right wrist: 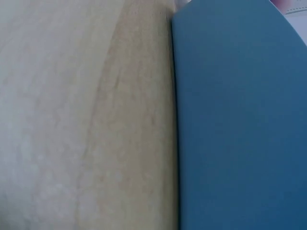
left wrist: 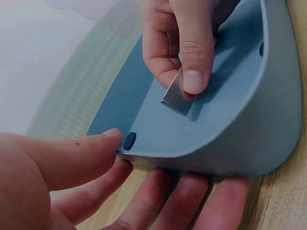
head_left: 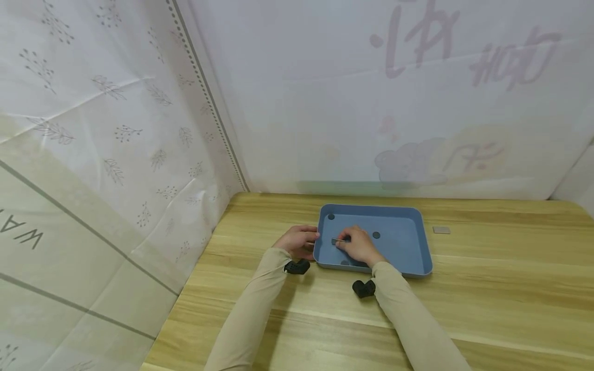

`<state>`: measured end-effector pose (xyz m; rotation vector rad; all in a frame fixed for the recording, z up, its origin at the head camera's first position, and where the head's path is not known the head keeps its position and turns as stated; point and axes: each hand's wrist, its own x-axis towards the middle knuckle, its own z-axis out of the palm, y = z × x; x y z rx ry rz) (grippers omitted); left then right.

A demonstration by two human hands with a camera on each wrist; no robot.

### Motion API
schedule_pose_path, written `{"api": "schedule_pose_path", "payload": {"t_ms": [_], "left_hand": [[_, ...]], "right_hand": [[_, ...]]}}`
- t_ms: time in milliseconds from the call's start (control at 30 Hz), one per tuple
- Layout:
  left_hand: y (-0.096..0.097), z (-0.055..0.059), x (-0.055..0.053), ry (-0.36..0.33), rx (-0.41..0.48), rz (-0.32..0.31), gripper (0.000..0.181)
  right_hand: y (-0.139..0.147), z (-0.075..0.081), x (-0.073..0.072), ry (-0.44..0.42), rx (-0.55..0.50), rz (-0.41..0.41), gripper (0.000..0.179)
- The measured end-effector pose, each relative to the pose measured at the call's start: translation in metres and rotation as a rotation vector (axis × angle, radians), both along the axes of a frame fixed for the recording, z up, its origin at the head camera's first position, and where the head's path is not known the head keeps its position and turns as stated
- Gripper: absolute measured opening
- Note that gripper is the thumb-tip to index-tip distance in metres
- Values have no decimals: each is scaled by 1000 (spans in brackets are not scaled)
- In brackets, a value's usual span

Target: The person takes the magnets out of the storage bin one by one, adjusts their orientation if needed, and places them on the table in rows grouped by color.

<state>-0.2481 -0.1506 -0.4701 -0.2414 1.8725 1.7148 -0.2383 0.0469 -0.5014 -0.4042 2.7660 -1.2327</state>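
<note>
A shallow blue tray (head_left: 401, 250) sits on the wooden table. My left hand (head_left: 298, 241) holds its left side, thumb at the rim and fingers along the outside of the wall. Over the tray's left part, my right hand (head_left: 359, 245) pinches a small, thin silver metal plate (left wrist: 180, 98) between thumb and fingers. The plate slants down, its free end close over the tray floor. In the left wrist view, a dark round disc (left wrist: 130, 141) lies by my left thumb, just inside the wall. The right wrist view catches only the tray's outer wall (right wrist: 235, 120) and the tabletop, not the hand.
More dark discs lie in the tray, one at the back left corner (head_left: 331, 217) and another disc (head_left: 376, 235) right of my right hand. A flat grey rectangular plate (head_left: 441, 230) rests on the table (head_left: 501, 288) beyond the tray's right side. Printed cloth (head_left: 297, 129) hangs behind the table.
</note>
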Motion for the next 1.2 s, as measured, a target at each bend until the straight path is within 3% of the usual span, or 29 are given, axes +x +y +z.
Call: {"api": "schedule_pose_path", "payload": {"t_ms": [233,567,833,1200], "left_hand": [[-1,-3,0,-8,12,-26,44],[-2,-5,1,20,-28,-34,42],[-1,-4,1,11,-11,-18,42],[-3,-7,-1,-12,-15,-14,43]], "right_hand": [[3,-2,2,-48,-37,12,10],[11,-1,2,-142,-196,-8,14],[12,0,1,-143,-243,-43,16],[13,3,4,-74,-202,-33,21]]}}
